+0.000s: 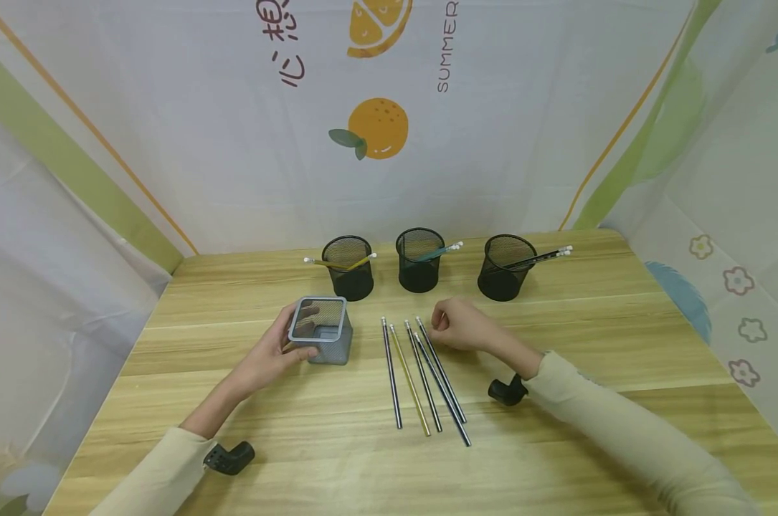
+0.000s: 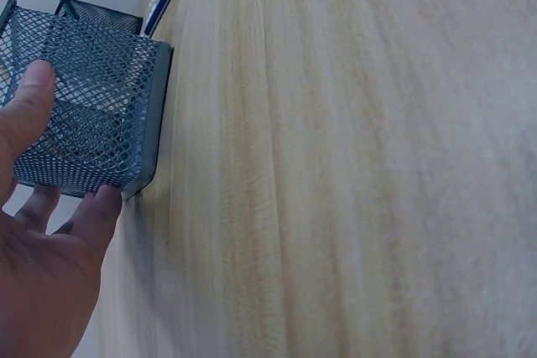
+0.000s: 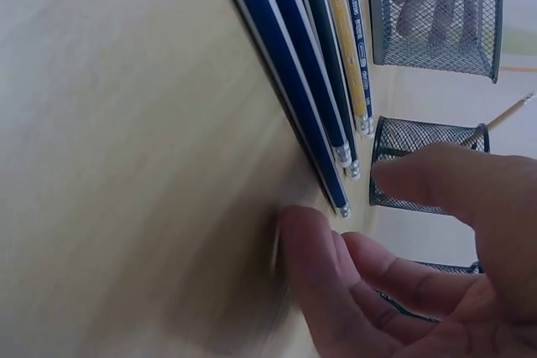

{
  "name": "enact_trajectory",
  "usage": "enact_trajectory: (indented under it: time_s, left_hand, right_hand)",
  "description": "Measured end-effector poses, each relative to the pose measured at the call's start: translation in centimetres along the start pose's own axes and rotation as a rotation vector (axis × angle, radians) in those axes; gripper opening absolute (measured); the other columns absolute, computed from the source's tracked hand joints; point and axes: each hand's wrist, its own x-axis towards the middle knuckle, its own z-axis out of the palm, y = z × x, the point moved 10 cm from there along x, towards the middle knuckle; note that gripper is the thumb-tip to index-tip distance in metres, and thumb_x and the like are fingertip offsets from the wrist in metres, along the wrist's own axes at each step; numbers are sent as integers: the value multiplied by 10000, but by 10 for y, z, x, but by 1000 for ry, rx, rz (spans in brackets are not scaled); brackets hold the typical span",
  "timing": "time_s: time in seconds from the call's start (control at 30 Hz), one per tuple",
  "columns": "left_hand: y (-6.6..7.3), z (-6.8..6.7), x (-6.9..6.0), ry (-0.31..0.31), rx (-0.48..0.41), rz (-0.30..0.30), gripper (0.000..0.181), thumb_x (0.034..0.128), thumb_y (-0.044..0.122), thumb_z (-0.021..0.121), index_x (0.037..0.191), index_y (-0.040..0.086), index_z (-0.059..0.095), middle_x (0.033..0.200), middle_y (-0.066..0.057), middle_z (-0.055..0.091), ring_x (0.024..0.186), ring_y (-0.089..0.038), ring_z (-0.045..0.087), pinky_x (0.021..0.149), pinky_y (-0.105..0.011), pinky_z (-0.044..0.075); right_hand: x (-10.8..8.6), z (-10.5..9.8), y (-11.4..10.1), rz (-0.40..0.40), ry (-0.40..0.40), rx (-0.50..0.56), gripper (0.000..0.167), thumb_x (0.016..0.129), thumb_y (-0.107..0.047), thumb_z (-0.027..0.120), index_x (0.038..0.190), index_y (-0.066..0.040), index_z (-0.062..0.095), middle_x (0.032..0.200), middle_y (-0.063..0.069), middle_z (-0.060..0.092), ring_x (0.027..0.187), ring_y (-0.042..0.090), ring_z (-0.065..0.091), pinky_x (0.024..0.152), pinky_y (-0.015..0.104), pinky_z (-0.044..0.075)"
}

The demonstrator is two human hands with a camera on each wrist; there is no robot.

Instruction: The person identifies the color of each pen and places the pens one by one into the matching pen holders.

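Note:
My left hand (image 1: pixel 269 364) holds a square grey wire-mesh pencil holder (image 1: pixel 338 349) on the table's left half, thumb on its near side and fingers round its far-left side. In the left wrist view, the thumb presses the mesh (image 2: pixel 92 115). Several pencils lie side by side in the middle: a yellow pencil (image 1: pixel 409 380) among dark blue and dark ones, including a blue pencil (image 1: pixel 391 376) at the left end. Their white-eraser ends point away from me. My right hand (image 1: pixel 461 326) is beside the eraser ends, fingers loosely bent, thumb apart from them, holding nothing.
Three round black mesh cups stand along the back: the left cup (image 1: pixel 355 285) with yellow pencils, the middle cup (image 1: pixel 419 276) with green ones, the right cup (image 1: pixel 500 284) with black ones. A printed curtain (image 1: pixel 492 143) hangs behind the wooden table (image 1: pixel 324 444).

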Motion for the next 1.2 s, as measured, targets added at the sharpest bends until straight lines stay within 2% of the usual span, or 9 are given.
enact_trajectory:
  time_s: [0.1,0.27,0.57,0.77,0.97,1.2]
  left_hand:
    - [0,0,0,0,2,-1,797,930,-63,689,1574,42,231,1574,-229,316,1426,-481,296,1124,-631,293]
    - [0,0,0,1,7,0,796,928,-69,689,1572,40,234,1573,-233,315,1424,-486,297,1126,-617,299]
    - [-1,-1,0,5,11,-2,796,927,-68,692,1572,44,239,1568,-229,322,1419,-483,310,1122,-608,312]
    - [-1,-1,0,7,14,-4,794,928,-65,693,1572,50,243,1567,-231,322,1419,-486,308,1123,-608,310]
    - [0,-1,-1,5,14,-3,790,927,-70,690,1569,37,242,1568,-231,320,1418,-495,301,1123,-621,301]
    - [0,0,0,2,11,2,784,926,-77,687,1564,37,245,1571,-228,319,1421,-492,298,1124,-625,296]
  right_hand:
    - [1,3,-1,9,-6,4,126,877,-94,741,823,-41,640,683,-13,616,585,114,561,559,255,480]
    - [2,11,2,69,-38,21,150,865,-93,755,807,-57,622,616,-18,605,513,111,576,527,240,469]
    - [4,15,0,109,-29,-72,168,807,-52,745,720,-84,604,586,-20,574,505,118,552,497,227,432]
    - [5,18,1,148,-39,-77,256,801,-54,739,627,-106,559,489,-43,543,440,110,554,477,229,417]
    - [4,17,-3,125,-36,-100,329,796,-68,749,560,-125,528,436,-82,489,430,107,516,466,229,395]
    - [4,17,-3,110,-37,-118,431,782,-57,741,510,-167,425,429,-105,382,423,83,405,445,216,302]
